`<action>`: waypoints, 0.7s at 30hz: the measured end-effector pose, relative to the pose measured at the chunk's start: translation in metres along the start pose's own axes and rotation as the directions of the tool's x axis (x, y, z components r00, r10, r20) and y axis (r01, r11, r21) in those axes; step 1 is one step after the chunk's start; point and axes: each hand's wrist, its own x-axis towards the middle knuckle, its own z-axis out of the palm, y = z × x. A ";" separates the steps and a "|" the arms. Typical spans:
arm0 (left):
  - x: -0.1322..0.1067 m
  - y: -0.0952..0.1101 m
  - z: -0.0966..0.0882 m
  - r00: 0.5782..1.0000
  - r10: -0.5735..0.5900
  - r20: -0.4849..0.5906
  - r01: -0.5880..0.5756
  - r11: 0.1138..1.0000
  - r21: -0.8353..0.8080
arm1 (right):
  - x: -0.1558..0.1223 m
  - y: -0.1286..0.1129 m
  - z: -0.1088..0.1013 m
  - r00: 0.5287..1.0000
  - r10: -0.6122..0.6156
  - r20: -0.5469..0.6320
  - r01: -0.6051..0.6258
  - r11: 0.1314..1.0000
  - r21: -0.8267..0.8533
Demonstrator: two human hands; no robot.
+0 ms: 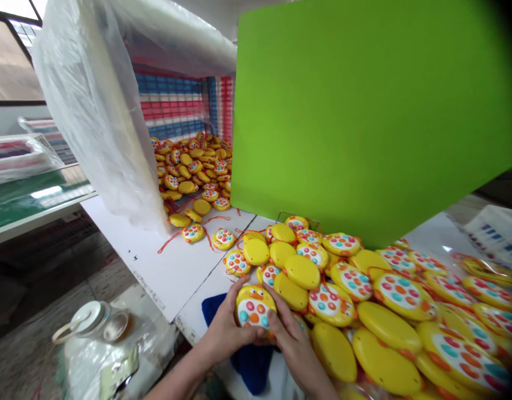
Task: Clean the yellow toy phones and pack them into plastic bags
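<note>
Both hands hold one yellow duck toy [255, 311], its dotted white belly and orange beak facing up. The left hand [226, 329] curls round its left side with the thumb along the lower edge; the right hand [291, 332] grips the other side, thumb pressed at the edge of the belly.

From the held toy, a pile of similar toys [304, 272] spreads from 12 to 4 o'clock over the white desk [164, 278], some showing plain yellow backs. A green panel [343, 111] rises at 1 o'clock. At 11 o'clock, more toys fill a plastic-draped bin [168, 91]. A dark blue piece [254, 369], probably cloth, lies beneath the hands at 6 o'clock.

The smooth shell could slip if the fingertips loosen, perhaps falling past the desk's near edge. The red-orange cords [168, 242] among the toys could snag, dragging neighbours along. Stacked loosely, the pile could slide if nudged, and tumbling toys could scuff their painted dots.

No brand can be read. Small dark marks [133, 255] on the desk at 10 o'clock form no clear word, and any print on the pale green sachet [119, 372] between 8 and 9 o'clock is too small to make out.
</note>
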 end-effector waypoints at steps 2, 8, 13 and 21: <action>-0.001 0.001 -0.001 1.000 0.024 0.016 -0.024 1.000 -0.009 | -0.002 -0.003 0.003 0.999 0.053 0.006 -0.054 0.996 0.068; -0.002 0.000 -0.002 0.996 0.088 0.034 -0.090 0.994 0.067 | -0.005 -0.007 0.011 0.997 0.030 -0.069 -0.028 0.999 0.022; 0.003 0.000 -0.005 0.990 0.095 0.100 -0.104 0.991 0.088 | 0.002 -0.014 -0.002 0.970 -0.118 -0.212 0.086 0.984 -0.154; 0.082 0.010 -0.076 0.876 0.480 -0.048 -0.209 0.466 0.860 | 0.010 -0.051 -0.052 0.657 -0.616 -0.434 0.300 0.742 -0.599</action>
